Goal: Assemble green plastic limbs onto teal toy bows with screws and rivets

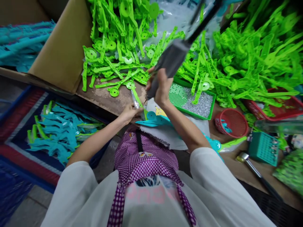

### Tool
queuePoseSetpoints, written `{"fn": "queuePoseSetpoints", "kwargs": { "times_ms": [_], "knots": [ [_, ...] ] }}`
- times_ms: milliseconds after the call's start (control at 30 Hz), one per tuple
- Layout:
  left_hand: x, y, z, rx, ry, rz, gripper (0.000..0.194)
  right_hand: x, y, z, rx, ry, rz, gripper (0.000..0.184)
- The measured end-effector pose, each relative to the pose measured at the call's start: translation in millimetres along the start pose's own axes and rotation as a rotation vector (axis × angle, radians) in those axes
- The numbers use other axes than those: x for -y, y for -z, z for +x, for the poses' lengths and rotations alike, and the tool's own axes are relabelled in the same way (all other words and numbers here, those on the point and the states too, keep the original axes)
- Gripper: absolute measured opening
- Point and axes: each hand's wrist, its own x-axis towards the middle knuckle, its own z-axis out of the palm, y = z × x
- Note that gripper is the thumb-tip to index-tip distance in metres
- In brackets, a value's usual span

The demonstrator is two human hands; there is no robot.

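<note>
My right hand (163,86) is wrapped round a dark grey power screwdriver (176,55), which slants down toward the bench edge with its tip near my left hand. The fingers of my left hand (130,113) are closed on a long bright green plastic part (138,100) with a shiny clear piece along it. Just right of that hand, a turquoise plastic part (155,119) lies on a pale cloth (174,137). A small yellow cartoon figure (160,111) shows beside it, partly covered by my right forearm.
Green plastic parts (258,60) are heaped across the back. A green tray (211,107) holds small metal pieces. Rightward are a red basket (232,123), a turquoise basket (261,148) and a hammer (257,173). At left stand a cardboard box (59,47) and a crate (23,138) of turquoise-and-green pieces.
</note>
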Motion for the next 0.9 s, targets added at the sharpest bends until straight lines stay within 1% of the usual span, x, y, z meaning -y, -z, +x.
{"fn": "queuePoseSetpoints", "kwargs": {
  "times_ms": [67,167,200,300,400,467,533,600,700,767,833,900],
  "knots": [
    [1,2.6,1,0.033,0.002,-0.021,0.028,20,21,1,-0.096,0.052,-0.012,0.068],
    [1,6.7,1,0.099,0.008,-0.052,0.029,43,59,-6,-0.094,0.074,-0.112,0.088],
    [0,7.6,1,0.112,0.011,-0.053,0.030,49,71,-11,-0.096,0.077,-0.129,0.091],
    [-2,7.8,-2,0.101,0.018,-0.034,0.034,56,101,-31,-0.142,0.070,-0.223,0.090],
    [-3,4.8,-5,0.085,0.008,-0.022,0.034,58,117,-54,-0.153,-0.002,-0.419,0.090],
    [-4,2.5,-7,0.070,-0.007,-0.015,0.035,60,119,-66,-0.179,-0.053,-0.501,0.094],
    [-3,1.3,-7,0.033,-0.028,-0.007,0.036,62,116,-72,-0.224,-0.079,-0.537,0.100],
    [-2,1.6,-6,0.002,-0.048,0.001,0.037,64,110,-71,-0.254,-0.036,-0.534,0.098],
    [-1,3.6,-4,0.000,-0.058,0.010,0.036,67,99,-58,-0.251,0.105,-0.453,0.086],
    [-1,4.8,-4,0.009,-0.062,0.009,0.038,71,92,-48,-0.261,0.152,-0.377,0.086],
    [-2,5.6,-5,0.024,-0.070,0.002,0.042,75,87,-42,-0.309,0.135,-0.308,0.090],
    [-2,6.1,-6,0.044,-0.077,-0.011,0.046,77,85,-39,-0.374,0.081,-0.219,0.090]
  ]
}}
